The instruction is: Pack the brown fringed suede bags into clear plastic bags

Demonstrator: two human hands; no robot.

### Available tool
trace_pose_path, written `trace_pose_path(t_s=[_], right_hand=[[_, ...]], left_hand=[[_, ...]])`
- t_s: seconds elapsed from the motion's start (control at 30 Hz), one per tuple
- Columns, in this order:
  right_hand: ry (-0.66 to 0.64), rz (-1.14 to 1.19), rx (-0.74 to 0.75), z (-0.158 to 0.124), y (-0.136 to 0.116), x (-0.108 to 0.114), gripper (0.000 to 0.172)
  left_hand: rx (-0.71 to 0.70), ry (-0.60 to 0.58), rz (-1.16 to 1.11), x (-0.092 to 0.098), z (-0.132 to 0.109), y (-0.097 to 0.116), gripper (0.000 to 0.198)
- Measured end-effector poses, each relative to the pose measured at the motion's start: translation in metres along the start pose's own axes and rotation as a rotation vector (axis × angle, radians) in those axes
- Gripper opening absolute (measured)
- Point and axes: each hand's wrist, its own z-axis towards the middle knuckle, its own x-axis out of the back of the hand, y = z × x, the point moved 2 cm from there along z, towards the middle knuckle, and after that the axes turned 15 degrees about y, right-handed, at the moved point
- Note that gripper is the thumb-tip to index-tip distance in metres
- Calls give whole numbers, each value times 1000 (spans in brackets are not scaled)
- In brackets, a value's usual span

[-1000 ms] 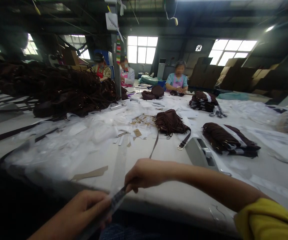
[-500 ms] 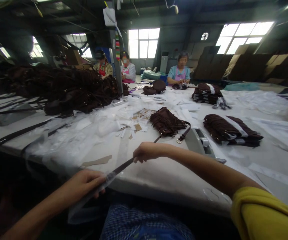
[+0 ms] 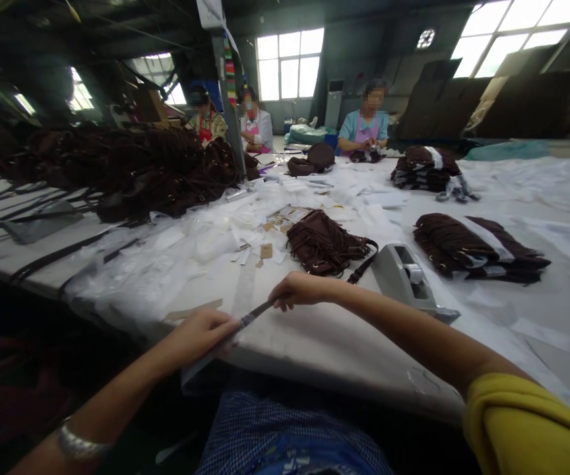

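Note:
A dark brown bag strap stretches between my two hands above the table's front edge. My right hand is closed around it near the bag. Lower and to the left, my left hand pinches the strap together with a clear plastic sleeve that covers its lower part and hangs below the hand. A brown fringed bag lies on the table just beyond my right hand. A short buckle strap curves from the bag's right side.
A grey tape dispenser stands right of the bag. Wrapped fringed pieces lie further right. Crumpled clear plastic and a heap of brown bags cover the left. Across the table, a co-worker handles a dark item.
My left hand has moved up and right along the strap, closer to my right hand, and the plastic sleeve has come with it. The head view has tilted slightly down.

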Motion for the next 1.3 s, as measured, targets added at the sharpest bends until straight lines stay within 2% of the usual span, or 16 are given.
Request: trace_pose_path(t_s=[0.1, 0.2, 0.4, 0.57, 0.77, 1.0, 1.13, 1.3], right_hand=[[-35, 123, 89, 10, -17, -3, 55], [-16, 97, 131, 8, -17, 7, 74], [107, -301, 34, -8, 22, 26, 50], [114, -253, 53, -1, 21, 26, 63], [57, -165, 62, -4, 18, 30, 59], [10, -85, 93, 6, 14, 24, 67], [57, -166, 201, 4, 26, 29, 63], [142, -314, 271, 4, 51, 31, 52]], left_hand=[[-45, 4, -87, -11, 22, 32, 54], [-83, 4, -97, -13, 38, 44, 51], [-43, -12, -12, -11, 45, 29, 53], [-84, -28, 1, -25, 57, 42, 52], [-137, 91, 189, -20, 63, 45, 52], [-82, 27, 110, -39, 80, 66, 52], [-46, 0, 68, -41, 91, 63, 51], [-50, 5, 167, -39, 97, 51, 52]])
